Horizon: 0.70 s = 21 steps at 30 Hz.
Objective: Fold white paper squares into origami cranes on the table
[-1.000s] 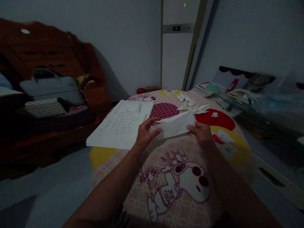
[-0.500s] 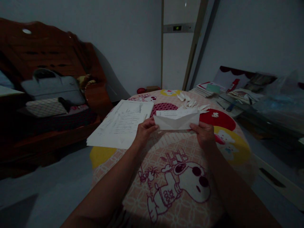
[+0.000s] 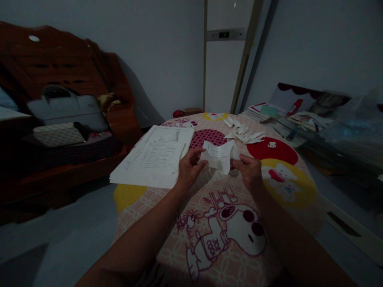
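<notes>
Between my two hands, above the table, is a creased sheet of paper (image 3: pixel 220 155) with faint printed lines. My left hand (image 3: pixel 192 164) pinches its left edge between thumb and fingers. The right edge is gripped the same way by my right hand (image 3: pixel 249 169). The paper bends, and its lower middle hangs down in a point. Just left of my left hand lies a stack of printed sheets (image 3: pixel 158 157). Beyond the held paper, several folded white paper pieces (image 3: pixel 243 133) lie in a loose pile. A small white paper shape (image 3: pixel 271 145) rests on the red patch of cloth.
A patterned cloth (image 3: pixel 167 249) covers the round table. To the left, a wooden bench (image 3: pixel 60 48) holds a grey bag (image 3: pixel 66 111) and a pale quilted pouch (image 3: pixel 60 134). At right, a glass table carries papers, a red bottle (image 3: pixel 295 107) and a plastic bag (image 3: pixel 356 123).
The paper was stretched flat as a folded strip; now it is bent and partly opened, with print facing me. My hands have come closer together.
</notes>
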Each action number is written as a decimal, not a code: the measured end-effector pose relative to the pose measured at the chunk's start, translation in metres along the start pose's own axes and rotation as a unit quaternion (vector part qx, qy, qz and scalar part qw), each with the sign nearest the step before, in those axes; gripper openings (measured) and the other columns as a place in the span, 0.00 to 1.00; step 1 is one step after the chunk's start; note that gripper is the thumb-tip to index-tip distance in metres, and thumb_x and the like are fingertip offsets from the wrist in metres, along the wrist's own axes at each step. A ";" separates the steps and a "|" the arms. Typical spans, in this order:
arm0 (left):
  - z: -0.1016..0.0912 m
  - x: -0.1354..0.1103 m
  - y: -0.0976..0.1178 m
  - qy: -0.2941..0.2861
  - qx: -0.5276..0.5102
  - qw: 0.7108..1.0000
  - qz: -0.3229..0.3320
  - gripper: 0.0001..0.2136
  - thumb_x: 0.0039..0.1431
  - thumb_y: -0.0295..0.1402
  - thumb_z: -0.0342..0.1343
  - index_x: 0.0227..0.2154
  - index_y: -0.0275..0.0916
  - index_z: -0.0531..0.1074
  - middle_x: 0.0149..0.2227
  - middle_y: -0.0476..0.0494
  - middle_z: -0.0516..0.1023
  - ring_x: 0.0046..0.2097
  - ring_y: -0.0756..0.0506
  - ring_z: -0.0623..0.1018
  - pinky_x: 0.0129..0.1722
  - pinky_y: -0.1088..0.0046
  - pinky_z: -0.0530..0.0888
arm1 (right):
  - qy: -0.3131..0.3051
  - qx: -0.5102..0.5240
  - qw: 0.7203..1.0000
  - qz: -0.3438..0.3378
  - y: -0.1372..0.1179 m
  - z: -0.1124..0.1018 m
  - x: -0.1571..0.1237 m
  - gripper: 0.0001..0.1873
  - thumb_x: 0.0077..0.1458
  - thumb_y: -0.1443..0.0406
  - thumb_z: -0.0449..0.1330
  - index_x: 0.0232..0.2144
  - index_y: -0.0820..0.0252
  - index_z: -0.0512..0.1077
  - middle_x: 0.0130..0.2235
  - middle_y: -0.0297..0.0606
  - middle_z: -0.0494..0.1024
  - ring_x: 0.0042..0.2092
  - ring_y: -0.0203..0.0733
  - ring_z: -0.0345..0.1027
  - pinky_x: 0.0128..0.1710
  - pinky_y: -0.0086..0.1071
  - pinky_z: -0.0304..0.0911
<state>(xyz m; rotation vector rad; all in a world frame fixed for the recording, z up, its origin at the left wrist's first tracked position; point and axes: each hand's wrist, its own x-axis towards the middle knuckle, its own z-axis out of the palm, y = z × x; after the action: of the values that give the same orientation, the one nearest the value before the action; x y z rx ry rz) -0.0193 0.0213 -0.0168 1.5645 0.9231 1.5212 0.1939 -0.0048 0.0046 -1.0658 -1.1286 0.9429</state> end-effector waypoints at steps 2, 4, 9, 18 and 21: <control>0.004 -0.002 0.005 -0.004 0.012 1.000 0.006 0.29 0.53 0.39 0.67 0.57 0.40 0.69 0.35 0.46 0.77 0.35 0.47 0.77 0.31 0.74 0.73 | -0.008 -0.008 1.000 -0.004 -0.001 0.003 -0.003 0.03 0.41 0.63 0.69 0.23 0.57 0.81 0.24 0.32 0.76 0.26 0.38 0.67 0.25 0.30 0.63; 0.007 -0.005 0.010 -0.007 0.022 1.000 0.007 0.32 0.54 0.38 0.66 0.61 0.41 0.65 0.34 0.47 0.77 0.34 0.47 0.77 0.30 0.74 0.73 | -0.018 -0.022 0.999 -0.017 0.000 0.006 -0.004 0.03 0.43 0.63 0.69 0.23 0.57 0.81 0.24 0.32 0.76 0.27 0.38 0.68 0.26 0.30 0.63; 0.015 -0.009 0.016 -0.014 0.074 0.997 0.008 0.22 0.54 0.39 0.65 0.51 0.40 0.75 0.44 0.42 0.81 0.41 0.43 0.79 0.36 0.72 0.75 | -0.032 -0.024 0.999 -0.021 0.005 0.012 -0.008 0.09 0.42 0.61 0.71 0.30 0.55 0.83 0.29 0.33 0.80 0.30 0.43 0.73 0.27 0.31 0.67; 0.024 -0.013 0.017 -0.021 0.070 0.997 -0.026 0.10 0.53 0.40 0.64 0.32 0.38 0.79 0.29 0.48 0.79 0.30 0.47 0.74 0.29 0.73 0.70 | -0.018 0.028 0.999 0.004 0.002 0.021 -0.011 0.28 0.38 0.60 0.74 0.46 0.53 0.81 0.39 0.39 0.84 0.36 0.48 0.78 0.33 0.36 0.74; 0.024 -0.013 0.020 -0.025 0.067 0.997 -0.031 0.09 0.52 0.39 0.64 0.29 0.37 0.78 0.26 0.49 0.77 0.28 0.48 0.72 0.28 0.74 0.68 | -0.028 -0.001 1.000 0.005 -0.001 0.019 -0.012 0.16 0.40 0.59 0.73 0.35 0.54 0.84 0.32 0.37 0.83 0.31 0.46 0.76 0.28 0.34 0.71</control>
<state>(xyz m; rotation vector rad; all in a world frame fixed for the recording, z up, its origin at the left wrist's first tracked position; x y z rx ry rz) 0.0043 -0.0003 -0.0056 1.6447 1.0552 1.3954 0.1731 -0.0130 0.0045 -1.0524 -1.1709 0.9853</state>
